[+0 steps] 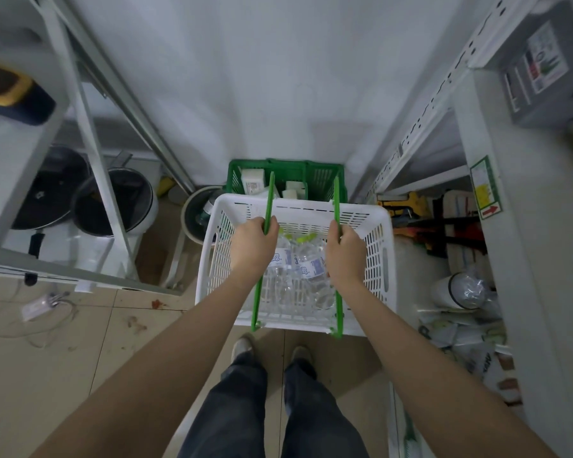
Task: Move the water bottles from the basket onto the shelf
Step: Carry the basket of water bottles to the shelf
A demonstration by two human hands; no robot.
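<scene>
A white slatted plastic basket [376,252] with two green handles hangs in front of me, above the floor. Clear water bottles [306,271] with white-and-blue labels and pale green caps lie inside it, partly hidden by my hands. My left hand [250,244] is closed around the left green handle [258,292]. My right hand [344,256] is closed around the right green handle [335,196]. A white metal shelf unit [483,133] stands on the right, another white shelf unit [17,160] on the left.
A green basket [321,175] with white boxes sits on the floor behind the white one, against the white wall. Dark pots [113,203] fill the left lower shelf. Tools, a jar [460,290] and packets crowd the right lower shelf. My feet [272,347] stand on the tiled floor.
</scene>
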